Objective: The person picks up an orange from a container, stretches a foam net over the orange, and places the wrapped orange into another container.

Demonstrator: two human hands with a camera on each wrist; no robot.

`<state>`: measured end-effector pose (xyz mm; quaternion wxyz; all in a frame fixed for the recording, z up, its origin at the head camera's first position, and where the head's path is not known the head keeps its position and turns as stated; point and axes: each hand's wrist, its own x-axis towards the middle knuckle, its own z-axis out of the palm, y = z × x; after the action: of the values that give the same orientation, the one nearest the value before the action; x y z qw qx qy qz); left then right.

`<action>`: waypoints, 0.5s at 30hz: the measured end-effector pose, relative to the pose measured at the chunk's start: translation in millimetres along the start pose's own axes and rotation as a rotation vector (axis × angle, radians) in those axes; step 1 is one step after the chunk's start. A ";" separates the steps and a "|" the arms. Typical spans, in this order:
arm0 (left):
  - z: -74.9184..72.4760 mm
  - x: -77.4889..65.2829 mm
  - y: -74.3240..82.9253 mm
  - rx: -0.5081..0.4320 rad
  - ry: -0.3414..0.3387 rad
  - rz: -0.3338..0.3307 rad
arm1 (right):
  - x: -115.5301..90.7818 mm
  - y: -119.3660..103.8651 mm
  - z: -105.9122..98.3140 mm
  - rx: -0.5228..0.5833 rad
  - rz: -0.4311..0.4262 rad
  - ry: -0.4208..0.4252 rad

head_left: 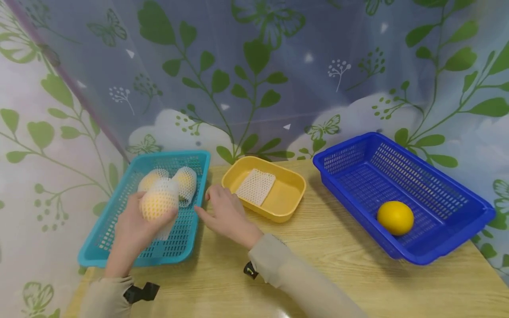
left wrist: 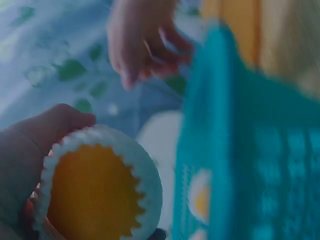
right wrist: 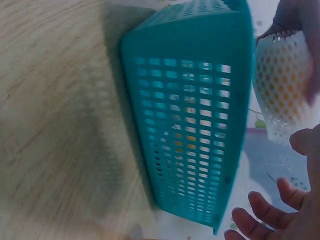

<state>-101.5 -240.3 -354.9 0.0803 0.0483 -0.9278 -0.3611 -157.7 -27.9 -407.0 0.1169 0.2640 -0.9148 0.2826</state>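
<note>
My left hand (head_left: 131,232) grips a round yellow fruit (head_left: 159,204) in a white foam net, above the teal basket (head_left: 197,223). In the left wrist view, bare yellow skin (left wrist: 95,192) shows through the jagged open end of the net. Two more netted fruits (head_left: 185,182) lie at the back of that basket, partly covered by the held one. My right hand (head_left: 228,216) hovers beside the basket's right rim with nothing in it. Its fingers (right wrist: 267,210) are spread and relaxed in the right wrist view, apart from the held fruit.
A small yellow tray (head_left: 288,190) with a flat empty foam net (head_left: 256,186) stands mid-table, just beyond the right hand. At the right, a deep blue basket (head_left: 421,176) holds one bare yellow fruit (head_left: 395,217). A patterned curtain (head_left: 254,88) hangs behind the wooden table (head_left: 222,282).
</note>
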 end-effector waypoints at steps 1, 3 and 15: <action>-0.5 3.8 -5.3 0.044 0.011 0.013 | 1.5 -0.9 3.8 -0.020 0.013 -0.022; -1.0 11.4 -15.8 0.105 0.030 0.036 | 3.5 -2.8 11.3 -0.060 0.035 -0.062; -6.6 43.6 -67.1 0.306 -0.290 -0.157 | 1.9 -8.5 33.9 -0.212 0.090 -0.152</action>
<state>-141.0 -300.4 -390.6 -0.0905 0.0797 -0.9670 -0.2243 -156.8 -54.2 -430.0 0.0618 0.2294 -0.9566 0.1686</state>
